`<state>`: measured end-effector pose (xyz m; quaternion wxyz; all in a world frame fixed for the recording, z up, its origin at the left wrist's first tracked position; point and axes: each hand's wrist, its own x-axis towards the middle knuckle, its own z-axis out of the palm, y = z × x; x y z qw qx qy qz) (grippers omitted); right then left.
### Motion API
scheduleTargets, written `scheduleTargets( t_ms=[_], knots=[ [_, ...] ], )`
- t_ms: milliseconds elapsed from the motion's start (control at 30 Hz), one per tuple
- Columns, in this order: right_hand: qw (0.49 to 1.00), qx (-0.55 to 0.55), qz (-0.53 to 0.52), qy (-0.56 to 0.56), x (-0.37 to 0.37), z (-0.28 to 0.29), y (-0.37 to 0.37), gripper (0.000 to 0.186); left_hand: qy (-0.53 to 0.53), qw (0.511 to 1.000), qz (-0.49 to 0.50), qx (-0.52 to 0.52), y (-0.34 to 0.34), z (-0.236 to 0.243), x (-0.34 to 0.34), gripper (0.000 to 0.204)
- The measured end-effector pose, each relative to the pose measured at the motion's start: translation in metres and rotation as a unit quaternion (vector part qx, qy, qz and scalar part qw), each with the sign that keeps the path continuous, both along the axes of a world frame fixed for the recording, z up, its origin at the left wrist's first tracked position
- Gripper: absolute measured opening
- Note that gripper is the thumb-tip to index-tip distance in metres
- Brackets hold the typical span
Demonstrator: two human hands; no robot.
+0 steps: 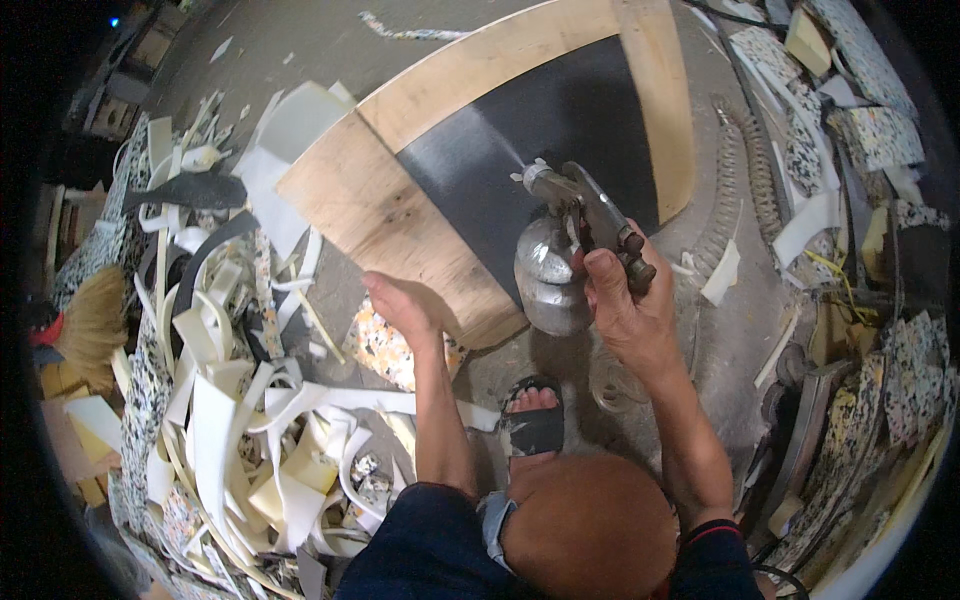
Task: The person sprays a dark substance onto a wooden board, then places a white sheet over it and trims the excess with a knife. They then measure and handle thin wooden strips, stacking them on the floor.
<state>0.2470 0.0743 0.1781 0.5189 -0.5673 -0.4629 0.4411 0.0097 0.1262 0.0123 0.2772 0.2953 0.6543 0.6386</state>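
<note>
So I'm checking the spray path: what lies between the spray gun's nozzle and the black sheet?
In the head view, only a faint mist. The spray gun, gripped in the right hand, points its nozzle at the black sheet with nothing solid between.

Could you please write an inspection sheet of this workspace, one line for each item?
Surface: grey floor, dusty.
Job's things: metal spray gun aimed at black sheet on wooden board.
Clutter: white foam offcuts at left, speckled pieces at right.
Grippers: right hand grips the gun; left hand rests on the board's edge.
Cables: ribbed hose at right.
Surroundings: brush at left; sandalled foot.
</note>
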Motion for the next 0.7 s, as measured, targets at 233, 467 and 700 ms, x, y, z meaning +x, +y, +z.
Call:
scheduleTargets(
  t_ms=[233, 467, 700],
  knots=[
    [0.996, -0.027, -0.079, 0.002, 0.034, -0.003, 0.011, 0.054, -0.043, 0.999, 0.019, -0.017, 0.0, 0.003, 0.004, 0.078],
    [0.985, -0.04, -0.165, 0.019, 0.055, -0.002, 0.021, 0.061, -0.065, 0.995, 0.017, -0.071, -0.002, 0.022, 0.015, 0.095],
    [0.97, -0.058, -0.21, 0.107, 0.067, 0.002, 0.02, 0.063, -0.018, 1.0, -0.001, -0.021, -0.001, 0.019, 0.011, 0.089]
  ],
)
